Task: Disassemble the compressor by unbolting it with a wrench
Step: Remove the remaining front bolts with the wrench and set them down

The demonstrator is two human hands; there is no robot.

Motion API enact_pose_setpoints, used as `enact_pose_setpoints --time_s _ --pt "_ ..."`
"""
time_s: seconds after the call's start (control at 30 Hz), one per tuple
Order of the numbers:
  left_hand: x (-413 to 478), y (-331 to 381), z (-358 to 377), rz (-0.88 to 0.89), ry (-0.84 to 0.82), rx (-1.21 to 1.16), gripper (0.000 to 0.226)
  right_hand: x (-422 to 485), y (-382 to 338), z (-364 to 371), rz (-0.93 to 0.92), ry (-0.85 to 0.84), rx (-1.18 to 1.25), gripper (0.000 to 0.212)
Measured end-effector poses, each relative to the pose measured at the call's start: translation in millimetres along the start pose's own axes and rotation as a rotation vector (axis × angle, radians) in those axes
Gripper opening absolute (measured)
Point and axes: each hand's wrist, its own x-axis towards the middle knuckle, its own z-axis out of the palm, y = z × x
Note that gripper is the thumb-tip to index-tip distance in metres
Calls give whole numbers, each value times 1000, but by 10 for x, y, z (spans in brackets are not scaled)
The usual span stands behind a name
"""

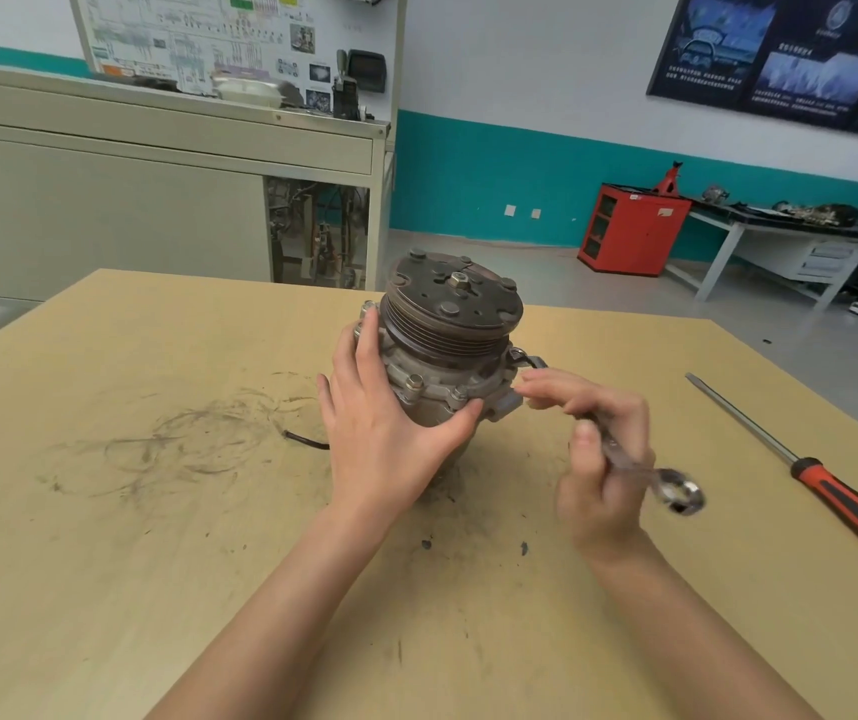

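Note:
A grey metal compressor point(447, 330) with a grooved pulley and rusty clutch plate on top stands upright in the middle of the wooden table point(105, 511). My left hand point(385, 428) wraps around its left and front side, thumb against the flange near a bolt. My right hand point(598, 459) grips a silver combination wrench point(676, 491). The wrench's open end sits at a bolt on the compressor's right flange, while its ring end sticks out behind my hand. Part of the wrench shaft is hidden by my fingers.
A long screwdriver point(832, 491) with a red and black handle lies on the table to the right. A short black cable point(307, 441) pokes out left of the compressor. Grey workbench cabinets stand behind, a red cabinet point(629, 228) further back right.

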Motion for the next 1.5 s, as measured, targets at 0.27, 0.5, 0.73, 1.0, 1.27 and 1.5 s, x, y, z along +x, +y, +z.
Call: enact_pose_setpoints --time_s 0.27,0.5,0.73,1.0,1.27,1.5 --pt "0 9 -13 -4 -8 -18 115 551 172 -130 753 643 734 19" --pt "13 16 -9 -5 6 -14 114 1066 755 10 1159 273 1081 11" --pt "14 4 -14 6 17 -3 114 1284 876 234 1252 -43 1045 12" --pt "3 2 -10 -1 -1 -3 114 1372 334 -381 1043 323 715 14" --pt "4 -10 -9 -1 4 5 114 417 -199 121 391 275 158 18" --pt "7 -29 16 11 18 16 113 82 -173 238 213 253 115 11"
